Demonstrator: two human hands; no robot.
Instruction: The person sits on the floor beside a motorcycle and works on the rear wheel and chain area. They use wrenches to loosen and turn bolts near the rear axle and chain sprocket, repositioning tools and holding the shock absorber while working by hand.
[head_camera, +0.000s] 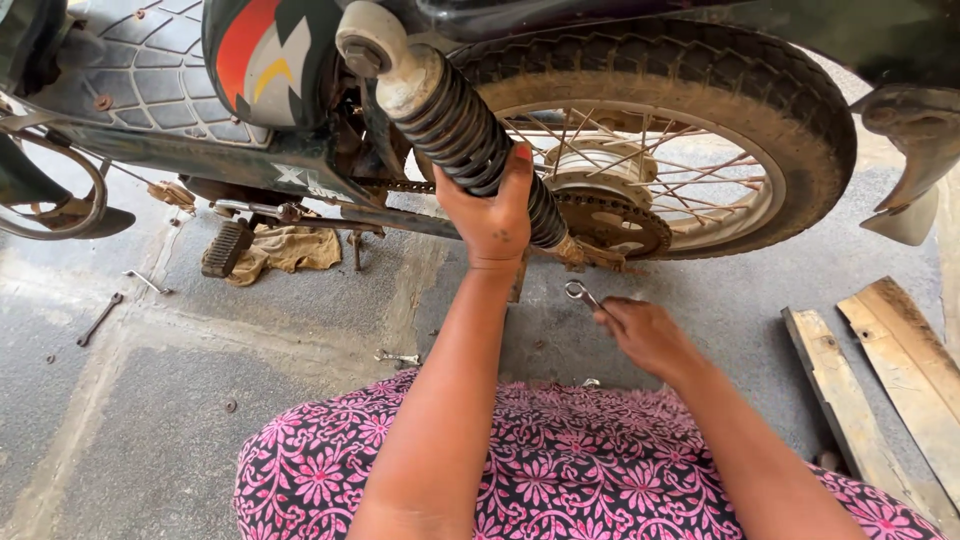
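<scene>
My left hand (493, 212) grips the black coil spring of a rear shock absorber (445, 112) on a motorcycle, about halfway down its length. The shock runs from a pale top mount at the upper middle down to the rear axle beside the chain sprocket (612, 222). Lower right, my right hand (645, 335) is closed around a small metal ring spanner (578, 292), whose ring end points up toward the sprocket. The spoked rear wheel (690, 120) stands behind both hands.
On the concrete floor lie a spanner (100, 318) at left, another tool (147, 281), a small wrench (398, 358) and a dirty rag (290, 250) under the footrest (226, 247). Two wooden planks (880, 370) lie at right. Pink floral cloth (560, 460) covers my lap.
</scene>
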